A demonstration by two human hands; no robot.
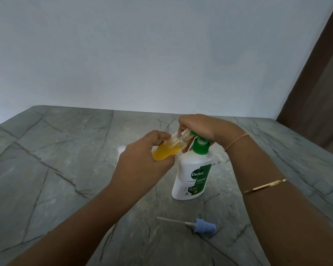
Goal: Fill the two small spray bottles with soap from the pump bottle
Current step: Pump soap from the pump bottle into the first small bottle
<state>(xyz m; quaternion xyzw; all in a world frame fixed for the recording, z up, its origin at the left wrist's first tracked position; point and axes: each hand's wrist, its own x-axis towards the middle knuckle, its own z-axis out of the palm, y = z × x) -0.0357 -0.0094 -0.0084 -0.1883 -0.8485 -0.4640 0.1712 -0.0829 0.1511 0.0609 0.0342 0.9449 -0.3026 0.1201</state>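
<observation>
A white pump bottle [192,177] with a green label and green pump head stands on the table. My right hand [198,127] lies over the pump head, fingers curled down round it. My left hand [142,160] grips a small clear spray bottle [171,148], tilted, with its open threaded neck at the pump's nozzle. Orange-yellow soap fills its lower half or more. A blue spray cap [204,225] with a long white dip tube lies on the table in front of the pump bottle. A pale small object [120,150], partly hidden behind my left hand, stands further back.
The grey marble-patterned table [65,179] runs to a pale wall at the back. A dark brown curtain or door [319,83] stands at the far right. Bangles sit on my right forearm.
</observation>
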